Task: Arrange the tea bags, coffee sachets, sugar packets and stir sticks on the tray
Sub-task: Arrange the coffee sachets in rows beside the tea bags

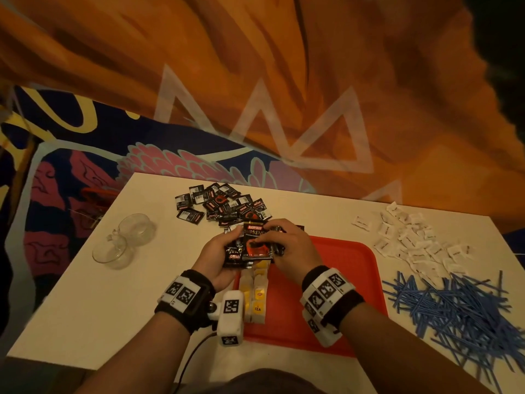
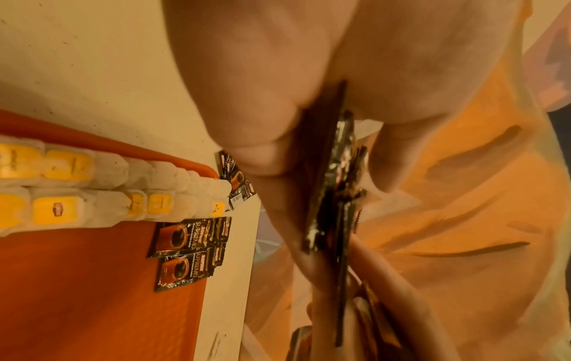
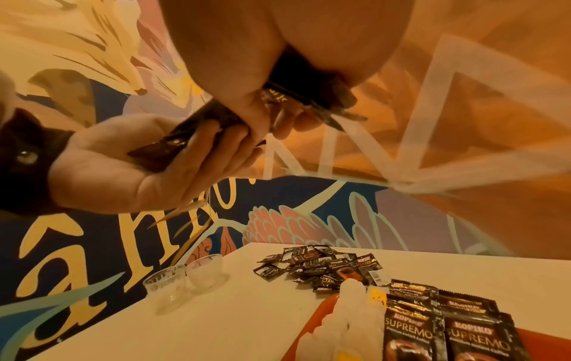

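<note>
Both hands hold a stack of black coffee sachets (image 1: 254,245) above the far left corner of the red tray (image 1: 355,268). My left hand (image 1: 217,253) cups the stack from the left and below. My right hand (image 1: 287,243) pinches its right side. In the left wrist view the stack (image 2: 332,195) shows edge-on between fingers. Two rows of tea bags (image 1: 254,294) with yellow tags lie along the tray's left side. Several coffee sachets (image 2: 185,249) lie flat on the tray beside them. More sachets (image 1: 224,203) are heaped on the table behind.
Two clear glass cups (image 1: 125,240) stand at the table's left. White sugar packets (image 1: 412,240) are scattered at the right, with a pile of blue stir sticks (image 1: 460,311) nearer the front right. A painted wall rises behind the white table (image 1: 85,308).
</note>
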### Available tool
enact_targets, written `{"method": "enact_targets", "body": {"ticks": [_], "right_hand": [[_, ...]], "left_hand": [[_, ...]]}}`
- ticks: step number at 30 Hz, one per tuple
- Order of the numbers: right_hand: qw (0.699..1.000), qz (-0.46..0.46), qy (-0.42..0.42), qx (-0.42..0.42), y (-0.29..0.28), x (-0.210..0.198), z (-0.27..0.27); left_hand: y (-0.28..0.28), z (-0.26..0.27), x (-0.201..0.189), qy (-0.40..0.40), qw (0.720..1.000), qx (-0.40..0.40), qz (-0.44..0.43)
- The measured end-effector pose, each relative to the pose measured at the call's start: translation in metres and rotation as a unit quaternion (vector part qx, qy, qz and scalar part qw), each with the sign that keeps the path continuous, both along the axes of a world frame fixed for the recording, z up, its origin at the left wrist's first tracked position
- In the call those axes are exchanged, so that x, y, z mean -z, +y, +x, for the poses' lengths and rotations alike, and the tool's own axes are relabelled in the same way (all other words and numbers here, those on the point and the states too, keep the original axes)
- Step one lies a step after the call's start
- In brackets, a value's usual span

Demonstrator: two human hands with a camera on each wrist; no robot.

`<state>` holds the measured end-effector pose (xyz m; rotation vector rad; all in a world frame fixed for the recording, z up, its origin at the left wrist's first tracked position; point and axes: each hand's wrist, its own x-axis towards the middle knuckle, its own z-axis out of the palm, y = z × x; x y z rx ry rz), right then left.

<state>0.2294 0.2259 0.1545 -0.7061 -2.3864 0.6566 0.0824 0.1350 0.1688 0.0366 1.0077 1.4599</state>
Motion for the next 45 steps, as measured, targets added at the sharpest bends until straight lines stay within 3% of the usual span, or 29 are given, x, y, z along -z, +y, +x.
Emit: {"method": "enact_targets", "body": {"ticks": [3,5,6,9,10,14,17,20,25,29,31,34,36,42,45], "right_hand": [[0.999,-0.033,-0.016,0.000,-0.002,-0.001,-0.001],[0.988,-0.143,0.029,0.051,-0.003,-0.003,-0.003],[0.964,-0.234,0.076,0.096,-0.001,-0.005,-0.004],[0.805,-0.524,0.211,0.180,0.003,-0.014,-0.006],[0.776,-0.569,0.212,0.170,0.002,-0.018,-0.006],[0.786,-0.588,0.158,0.104,-0.002,-0.019,-0.009],[0.788,-0.577,0.177,0.119,-0.004,-0.015,-0.011],[0.764,-0.589,0.223,0.140,-0.003,-0.014,-0.009],[0.730,-0.599,0.262,0.199,0.003,-0.016,-0.006],[0.695,-0.607,0.335,0.192,0.010,-0.020,-0.006],[0.723,-0.592,0.314,0.168,0.011,-0.022,-0.005],[0.845,-0.505,0.140,0.107,0.007,-0.023,-0.006],[0.892,-0.438,0.068,0.084,0.004,-0.019,-0.008],[0.926,-0.315,0.123,0.166,0.011,-0.014,-0.008],[0.949,-0.233,0.166,0.131,0.010,-0.017,-0.007]], "left_hand": [[-0.001,0.000,0.004,0.064,0.998,0.002,0.013],[-0.001,0.000,0.004,0.099,0.995,0.002,0.010],[-0.001,0.000,0.005,0.111,0.994,0.003,0.008],[0.000,0.001,0.003,0.127,0.992,0.005,0.008],[0.000,0.003,0.003,0.128,0.992,0.010,0.013],[-0.001,0.011,0.002,0.107,0.993,0.019,0.033],[-0.001,0.009,0.002,0.070,0.997,0.016,0.010],[-0.001,0.005,0.004,0.050,0.999,0.004,-0.005],[-0.001,0.002,0.006,0.092,0.996,-0.008,-0.010],[-0.002,0.002,0.006,0.110,0.994,-0.004,-0.015],[-0.002,0.003,0.006,0.124,0.992,0.004,-0.014],[-0.002,0.006,0.004,0.135,0.991,0.024,-0.003],[-0.003,0.008,0.004,0.137,0.990,0.034,0.001],[-0.001,0.002,0.004,0.056,0.997,0.026,-0.052],[0.000,-0.001,0.002,0.037,0.997,0.019,-0.060]]}}
